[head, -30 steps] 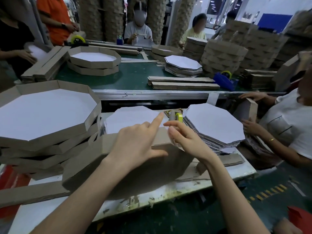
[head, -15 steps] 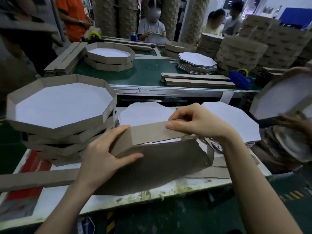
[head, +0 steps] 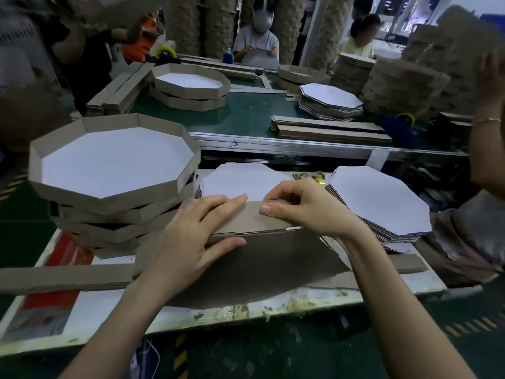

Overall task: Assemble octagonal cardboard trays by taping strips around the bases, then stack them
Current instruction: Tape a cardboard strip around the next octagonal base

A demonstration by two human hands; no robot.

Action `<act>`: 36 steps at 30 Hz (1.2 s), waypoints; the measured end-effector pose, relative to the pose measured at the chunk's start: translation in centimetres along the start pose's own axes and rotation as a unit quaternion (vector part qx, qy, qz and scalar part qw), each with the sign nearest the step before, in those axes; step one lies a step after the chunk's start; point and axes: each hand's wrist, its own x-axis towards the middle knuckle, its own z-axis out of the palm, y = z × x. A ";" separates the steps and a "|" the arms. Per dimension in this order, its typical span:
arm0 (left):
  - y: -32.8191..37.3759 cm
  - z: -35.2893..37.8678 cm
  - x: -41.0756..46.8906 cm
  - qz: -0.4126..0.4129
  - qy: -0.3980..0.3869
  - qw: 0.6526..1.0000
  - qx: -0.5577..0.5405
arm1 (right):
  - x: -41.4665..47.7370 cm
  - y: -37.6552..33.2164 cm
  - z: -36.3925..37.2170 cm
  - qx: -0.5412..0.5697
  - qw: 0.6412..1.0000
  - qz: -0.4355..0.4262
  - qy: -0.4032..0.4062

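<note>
Left hand (head: 196,231) lies flat: fingers straight on the strip (head: 254,217), thumb at the fold where it meets the base (head: 273,263). Right hand (head: 303,206) pinches the strip's top edge, fingers curled over, thumb on the facing side. Base lies brown side up, near centre of the tabletop (head: 396,288), near corner at the lip.

Risks:
- No tape visible on this joint. Freeing a hand for the tape roll (head: 319,181), just beyond my right knuckles, likely lets the strip spring off.
- Uneven pressure skews the seam.
- A pull toward me could tip the base off.
</note>
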 end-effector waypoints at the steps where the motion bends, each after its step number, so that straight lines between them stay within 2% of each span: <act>1: -0.2 0.0 0.1 0.003 0.000 1.000 0.000 | 0.0 -0.1 0.0 0.005 1.000 0.001 0.003; 12: 0.0 0.2 0.5 0.023 0.004 1.000 -0.003 | -0.1 0.9 0.2 -0.012 1.000 0.012 -0.001; 17: 1.1 0.1 0.9 0.054 -0.008 0.996 0.067 | -0.3 1.1 0.5 -0.017 1.000 0.016 0.016; 21: 1.1 0.1 1.7 0.045 -0.021 0.998 0.037 | 0.1 0.4 0.4 -0.058 0.998 0.006 0.028; 36: 0.9 -0.2 1.7 0.032 -0.033 0.999 0.025 | 0.5 1.1 0.1 -0.022 1.000 0.014 -0.013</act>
